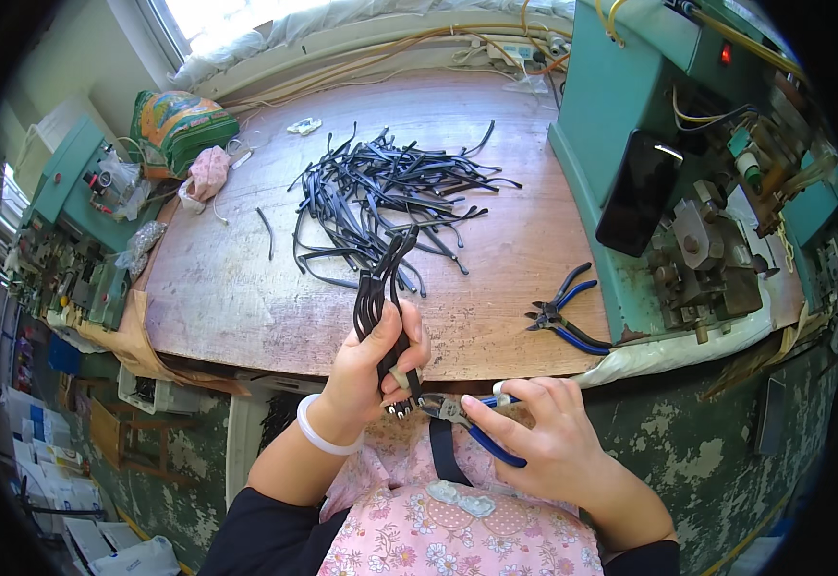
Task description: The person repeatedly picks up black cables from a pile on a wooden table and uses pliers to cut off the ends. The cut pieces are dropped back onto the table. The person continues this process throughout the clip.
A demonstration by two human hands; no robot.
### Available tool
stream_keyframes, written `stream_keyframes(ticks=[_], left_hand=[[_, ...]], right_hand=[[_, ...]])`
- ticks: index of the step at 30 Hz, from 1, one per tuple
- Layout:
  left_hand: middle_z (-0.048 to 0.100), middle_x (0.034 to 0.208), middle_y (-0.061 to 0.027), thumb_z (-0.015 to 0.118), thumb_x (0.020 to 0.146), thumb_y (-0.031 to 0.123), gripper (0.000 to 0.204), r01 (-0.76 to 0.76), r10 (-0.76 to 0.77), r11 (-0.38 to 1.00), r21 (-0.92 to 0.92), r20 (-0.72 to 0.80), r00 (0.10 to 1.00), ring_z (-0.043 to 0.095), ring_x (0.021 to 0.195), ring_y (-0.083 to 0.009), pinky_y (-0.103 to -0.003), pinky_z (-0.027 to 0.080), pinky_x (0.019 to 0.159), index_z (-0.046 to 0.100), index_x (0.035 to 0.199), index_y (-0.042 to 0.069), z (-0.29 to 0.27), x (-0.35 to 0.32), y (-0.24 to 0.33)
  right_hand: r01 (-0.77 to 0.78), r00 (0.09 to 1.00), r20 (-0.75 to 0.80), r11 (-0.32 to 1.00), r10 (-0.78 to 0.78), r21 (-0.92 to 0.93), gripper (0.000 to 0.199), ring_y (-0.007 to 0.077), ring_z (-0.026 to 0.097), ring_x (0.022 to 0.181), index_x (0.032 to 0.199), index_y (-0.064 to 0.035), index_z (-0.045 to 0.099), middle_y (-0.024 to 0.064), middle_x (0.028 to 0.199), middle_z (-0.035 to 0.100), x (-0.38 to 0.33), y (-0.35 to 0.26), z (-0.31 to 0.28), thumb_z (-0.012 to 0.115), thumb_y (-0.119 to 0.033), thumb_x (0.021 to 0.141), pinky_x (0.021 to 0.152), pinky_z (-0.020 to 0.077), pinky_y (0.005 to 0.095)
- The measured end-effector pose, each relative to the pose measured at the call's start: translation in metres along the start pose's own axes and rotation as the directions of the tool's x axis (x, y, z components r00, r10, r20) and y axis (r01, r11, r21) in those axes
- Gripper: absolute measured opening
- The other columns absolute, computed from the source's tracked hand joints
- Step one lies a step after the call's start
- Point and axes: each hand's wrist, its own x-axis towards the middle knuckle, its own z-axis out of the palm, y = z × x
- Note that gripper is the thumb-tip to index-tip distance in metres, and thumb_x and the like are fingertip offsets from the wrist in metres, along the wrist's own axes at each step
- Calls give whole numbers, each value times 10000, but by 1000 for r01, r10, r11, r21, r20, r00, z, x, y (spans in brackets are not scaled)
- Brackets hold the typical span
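Note:
My left hand (371, 360) is closed around a bundle of thin black eyeglass temples (373, 300), held upright just off the table's front edge. Their lower ends poke out under my fingers and show small light-coloured tips. My right hand (548, 437) grips blue-handled nippers (484, 440), whose jaws point left and are right beside those lower ends. Whether the jaws touch a temple cannot be made out. Pale wraps cover a finger on each hand. Beyond my left hand, a loose pile of similar black temples (380, 192) spreads over the wooden table (236, 307).
A second pair of blue-handled nippers (568, 312) lies at the table's right. Behind it stands a green machine (577, 144) with a dark phone (640, 192) leaning on it. One stray temple (265, 233) and a colourful bag (183, 130) are on the left, near another green machine (78, 187).

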Motion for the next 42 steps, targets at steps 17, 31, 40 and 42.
stream_keyframes(ticks=[17, 31, 40, 42], left_hand=[[379, 699, 5, 330, 1031, 511, 369, -749, 903, 389, 536, -61, 425, 294, 470, -71, -199, 355, 388, 376, 985, 148, 43, -16, -45], [633, 830, -95, 660, 924, 206, 212, -94, 467, -230, 969, 194, 863, 663, 763, -221, -366, 531, 662, 547, 1047, 75, -61, 122, 6], [621, 966, -120, 670, 884, 164, 180, -34, 372, -515, 857, 259, 891, 667, 794, -282, -385, 541, 664, 605, 1045, 117, -83, 134, 1], [611, 813, -84, 651, 933, 211, 185, 4, 385, -4, 1000, -3, 923, 672, 775, -263, -366, 518, 620, 579, 1034, 73, -52, 115, 9]], right_hand=[[-71, 996, -36, 949, 87, 308, 641, 268, 552, 840, 1333, -194, 616, 109, 1015, 530, 0, -3, 6, 779, -175, 713, 745, 473, 361], [-124, 992, 11, 964, 125, 234, 616, 283, 571, 869, 1322, -191, 619, 116, 1027, 538, -11, 1, 2, 775, -201, 726, 764, 480, 385], [-115, 993, 35, 970, 110, 214, 623, 279, 564, 873, 1331, -180, 606, 118, 1051, 528, -19, 8, 5, 767, -210, 730, 782, 472, 387], [-137, 991, 31, 965, 133, 225, 622, 279, 561, 862, 1327, -177, 611, 117, 1054, 526, -19, 12, 6, 766, -195, 726, 780, 471, 387]])
